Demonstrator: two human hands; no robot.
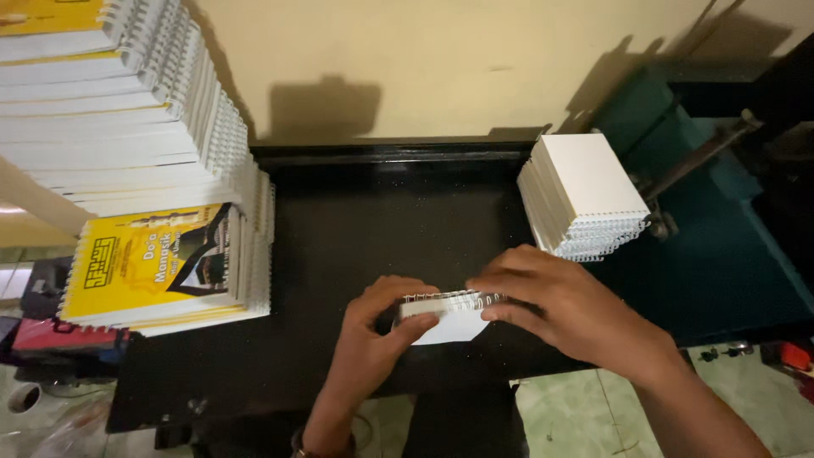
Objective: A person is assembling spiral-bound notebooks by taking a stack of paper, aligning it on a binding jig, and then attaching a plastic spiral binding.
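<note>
Head view: small wire-bound booklet at front middle of black desk, pinched between both hands, left hand closed on lower edge, right hand pressing wire spine. Probably light, pages floppy, coil bendable; best gripped along spine. White stack nearby, yellow-covered stack well apart.

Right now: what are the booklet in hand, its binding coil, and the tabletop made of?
Booklet, held by the left hand and right hand: looks like matte white paper, thin stacked sheets. Binding coil: likely metal wire, pale loops with a slight glint; coated plastic is possible. Tabletop: black, smooth and hard, with faint sheen and specks; painted metal or laminate, cannot tell which.
</note>
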